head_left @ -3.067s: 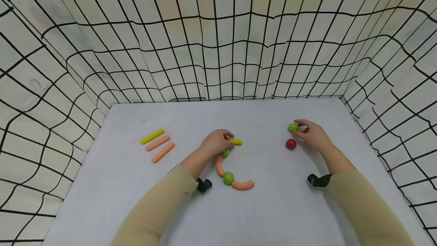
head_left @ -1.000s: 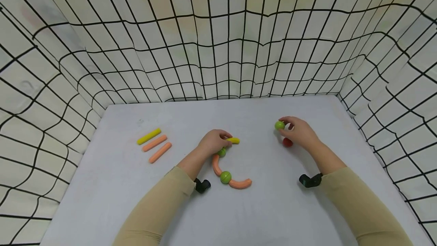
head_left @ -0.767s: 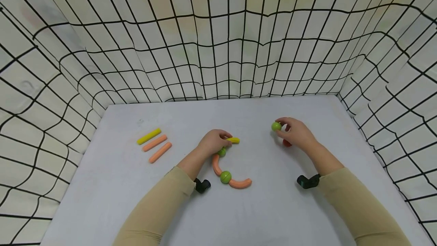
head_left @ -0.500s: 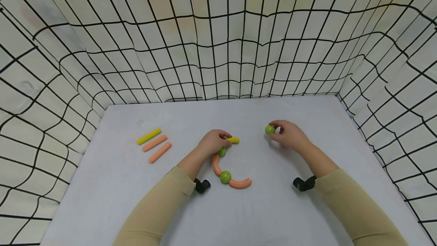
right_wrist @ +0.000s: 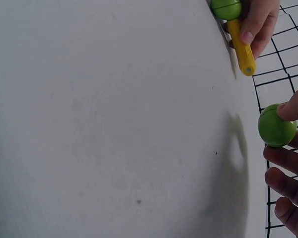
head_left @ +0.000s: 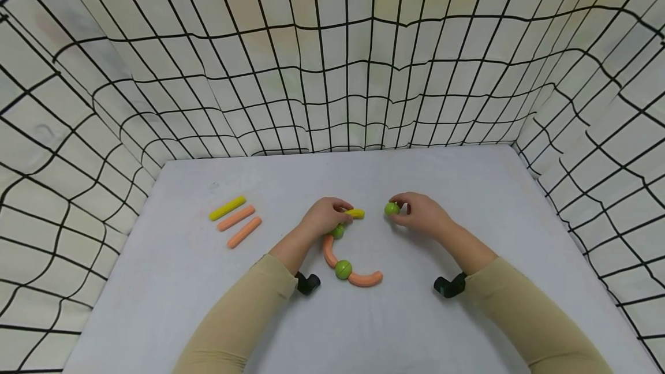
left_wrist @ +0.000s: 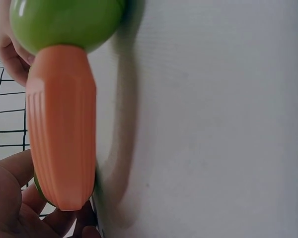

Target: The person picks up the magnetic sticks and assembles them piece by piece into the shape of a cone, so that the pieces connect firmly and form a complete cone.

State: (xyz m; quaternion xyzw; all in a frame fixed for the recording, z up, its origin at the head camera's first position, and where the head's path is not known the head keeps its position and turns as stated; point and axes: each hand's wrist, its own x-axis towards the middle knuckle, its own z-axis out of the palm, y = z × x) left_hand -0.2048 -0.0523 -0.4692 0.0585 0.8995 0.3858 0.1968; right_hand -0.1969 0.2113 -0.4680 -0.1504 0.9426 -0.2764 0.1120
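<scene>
My left hand (head_left: 323, 216) pinches a short yellow toy rod (head_left: 355, 213) between thumb and fingers. That rod joins a green ball (head_left: 337, 231), partly under the hand. From there a curved orange piece (head_left: 329, 251), a second green ball (head_left: 343, 269) and another curved orange piece (head_left: 366, 279) follow in an arc. Just right of the yellow rod's free end, my right hand (head_left: 422, 214) holds a separate green ball (head_left: 392, 209) at its fingertips. In the right wrist view a gap lies between this ball (right_wrist: 276, 126) and the yellow rod (right_wrist: 242, 49).
One straight yellow stick (head_left: 227, 208) and two straight orange sticks (head_left: 236, 218) lie side by side on the left of the white table (head_left: 171, 281). A black grid-lined white wall (head_left: 332, 85) surrounds the back and sides. Black wrist cameras (head_left: 449, 285) hang below both wrists.
My right hand has carried its green ball leftward and slightly nearer, toward the yellow rod. The red ball seen earlier is now hidden from view. My left hand has stayed in place.
</scene>
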